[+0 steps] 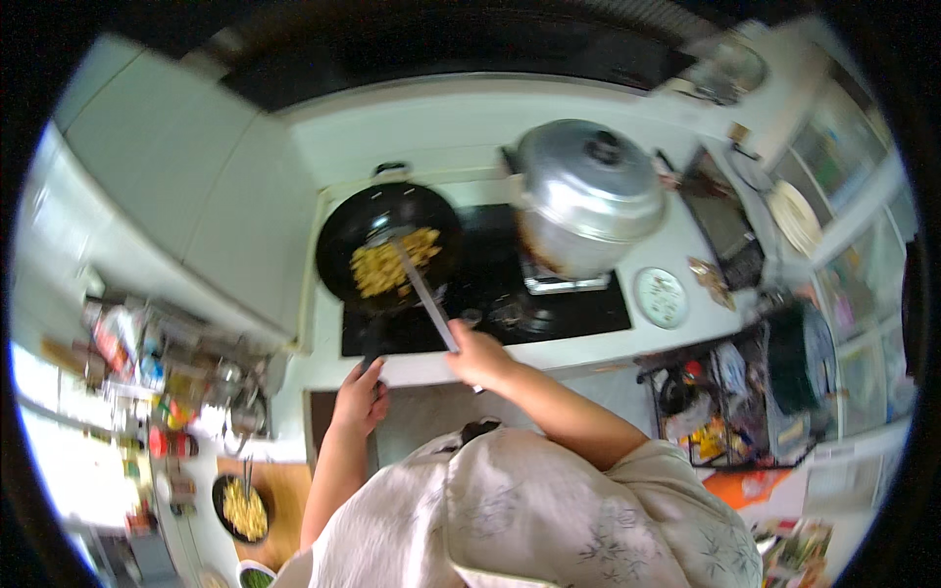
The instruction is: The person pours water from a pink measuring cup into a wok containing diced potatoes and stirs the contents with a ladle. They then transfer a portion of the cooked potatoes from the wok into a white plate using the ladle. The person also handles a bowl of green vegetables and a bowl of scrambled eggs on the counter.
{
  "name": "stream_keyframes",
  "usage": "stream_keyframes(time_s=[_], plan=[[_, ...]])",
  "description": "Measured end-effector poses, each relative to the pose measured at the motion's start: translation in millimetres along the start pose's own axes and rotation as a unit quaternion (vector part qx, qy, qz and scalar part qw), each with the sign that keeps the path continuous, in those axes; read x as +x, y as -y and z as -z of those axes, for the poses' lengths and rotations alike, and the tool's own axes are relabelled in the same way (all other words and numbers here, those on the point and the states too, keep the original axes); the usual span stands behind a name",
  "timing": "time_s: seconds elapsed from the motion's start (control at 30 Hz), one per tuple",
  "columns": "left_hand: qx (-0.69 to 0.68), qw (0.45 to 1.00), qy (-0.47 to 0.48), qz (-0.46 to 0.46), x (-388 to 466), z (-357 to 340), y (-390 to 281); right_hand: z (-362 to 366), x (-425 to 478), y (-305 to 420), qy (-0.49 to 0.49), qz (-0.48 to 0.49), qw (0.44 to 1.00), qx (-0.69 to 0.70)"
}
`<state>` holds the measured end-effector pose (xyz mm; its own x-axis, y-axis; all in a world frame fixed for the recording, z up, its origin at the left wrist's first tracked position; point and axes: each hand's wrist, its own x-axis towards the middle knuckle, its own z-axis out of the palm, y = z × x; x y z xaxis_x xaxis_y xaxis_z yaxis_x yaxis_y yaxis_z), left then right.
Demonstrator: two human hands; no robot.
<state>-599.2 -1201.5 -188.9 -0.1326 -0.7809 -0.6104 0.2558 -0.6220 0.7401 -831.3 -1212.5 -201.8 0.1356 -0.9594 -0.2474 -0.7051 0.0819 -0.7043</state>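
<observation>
My left hand (pixel 361 398) is closed around the black handle (pixel 373 353) of a wok. The dark wok (pixel 342 235) stands over the left part of a black glass cooktop (pixel 478 279) and holds chunks of yellow food (pixel 382 270). In my right hand (pixel 478 355) is the long metal handle of a cooking spatula (pixel 426 298), which slants up and left into the wok. Its head is blurred and lies at the upper edge of the food.
A large lidded metal pot (pixel 588 198) stands on the right burner. Right of it are a small plate (pixel 661 298) with bits on it and a dark tray (pixel 720 213). A black bowl (pixel 242 507) of yellow food sits on a wooden board (pixel 287 500) at lower left.
</observation>
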Motion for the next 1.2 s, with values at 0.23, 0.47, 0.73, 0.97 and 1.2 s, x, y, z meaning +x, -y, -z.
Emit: stream_keyframes(time_s=[0.23,0.47,0.73,0.97,1.2], plan=[[-0.001,1.0,0.02,0.019,6,-1,3,0,-19,5,0.015,-0.078,0.985,0.152],[-0.013,0.999,0.017,0.033,4,1,0,4,-12,5,0.056,-0.044,0.985,0.159],[-0.021,1.0,0.004,0.011,4,-5,2,3,-9,-1,0.057,-0.031,0.986,0.156],[-0.05,0.998,-0.02,-0.02,10,-16,6,2,-5,-3,0.045,-0.036,0.985,0.161],[-0.049,0.999,-0.009,0.005,12,-18,7,8,-3,-7,0.017,-0.025,0.991,0.127]])
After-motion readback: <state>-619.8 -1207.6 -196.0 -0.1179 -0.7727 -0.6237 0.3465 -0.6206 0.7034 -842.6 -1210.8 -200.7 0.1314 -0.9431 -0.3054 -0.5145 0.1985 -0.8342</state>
